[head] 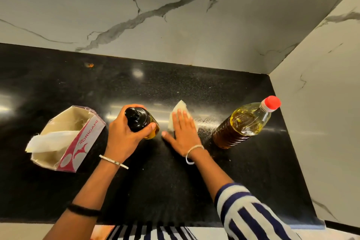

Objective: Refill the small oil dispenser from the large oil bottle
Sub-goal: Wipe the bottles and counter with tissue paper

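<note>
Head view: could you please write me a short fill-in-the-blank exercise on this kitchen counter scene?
The left hand grips the small dispenser, whose pump top is ____.
The cap of the large oil bottle is ____.
The right hand lies flat on a tissue, between the dispenser and the ____.
Answers: black; red; bottle.

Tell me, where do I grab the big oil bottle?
Wrap a hand round the bottle at its ribbed lower half, coming from the front. It stands upright with its red cap on, the ribs should help against slipping, and the wall stands close on its right.
</note>
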